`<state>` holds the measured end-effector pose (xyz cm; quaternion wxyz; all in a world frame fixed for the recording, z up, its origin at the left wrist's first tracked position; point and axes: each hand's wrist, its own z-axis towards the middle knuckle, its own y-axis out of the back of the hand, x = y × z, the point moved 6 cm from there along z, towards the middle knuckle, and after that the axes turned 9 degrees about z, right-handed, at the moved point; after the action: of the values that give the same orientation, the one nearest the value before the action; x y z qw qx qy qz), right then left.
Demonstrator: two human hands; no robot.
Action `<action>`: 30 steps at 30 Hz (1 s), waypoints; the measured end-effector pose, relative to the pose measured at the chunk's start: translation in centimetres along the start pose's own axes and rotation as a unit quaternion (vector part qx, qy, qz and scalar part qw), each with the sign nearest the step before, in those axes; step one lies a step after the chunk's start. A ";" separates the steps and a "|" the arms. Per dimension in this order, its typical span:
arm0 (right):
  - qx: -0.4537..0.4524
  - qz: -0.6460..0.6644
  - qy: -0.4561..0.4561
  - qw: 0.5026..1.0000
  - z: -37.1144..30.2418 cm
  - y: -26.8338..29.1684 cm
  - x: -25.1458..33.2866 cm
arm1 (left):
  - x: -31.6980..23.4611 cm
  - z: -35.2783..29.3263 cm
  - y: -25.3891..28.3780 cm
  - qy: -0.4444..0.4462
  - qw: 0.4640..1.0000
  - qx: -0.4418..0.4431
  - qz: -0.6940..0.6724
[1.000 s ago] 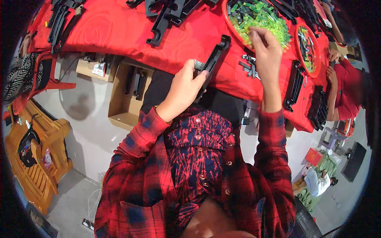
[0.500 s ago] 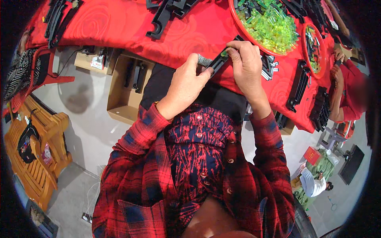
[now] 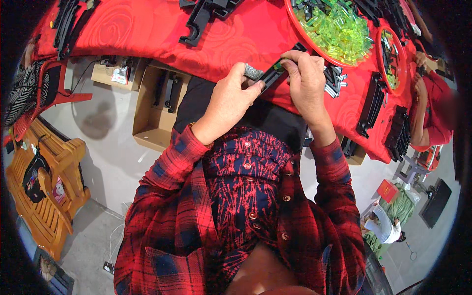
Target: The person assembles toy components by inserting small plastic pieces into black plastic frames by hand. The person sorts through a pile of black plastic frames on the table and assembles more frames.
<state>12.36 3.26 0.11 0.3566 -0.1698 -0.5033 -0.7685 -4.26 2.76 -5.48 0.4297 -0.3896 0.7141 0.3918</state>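
Over the red table's near edge my left hand clamps the black strip; my right hand pinches at it, seemingly seating a green piece; next I'd judge firm, aligned pressure is needed.

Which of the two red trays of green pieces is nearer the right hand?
The large red tray heaped with bright green clear pieces, just above the right hand. The smaller red tray lies farther right, toward another person's sleeve, and holds mostly dark parts.
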 end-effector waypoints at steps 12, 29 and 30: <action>-0.001 0.002 -0.018 1.000 -0.3 -0.2 -0.5 | 0.2 0.0 -0.2 0.015 0.999 0.005 -0.036; -0.150 0.172 -0.147 0.962 0.6 3.1 -2.5 | -0.3 -0.7 0.1 -0.001 1.000 0.009 0.005; -0.150 0.174 -0.144 0.963 1.7 3.9 -2.7 | 0.2 -0.9 0.2 -0.029 0.999 -0.009 0.039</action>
<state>16.86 4.84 1.75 0.3792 -0.4149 -0.3911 -0.7288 -4.81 2.03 -5.30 0.4312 -0.3543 0.7123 0.4257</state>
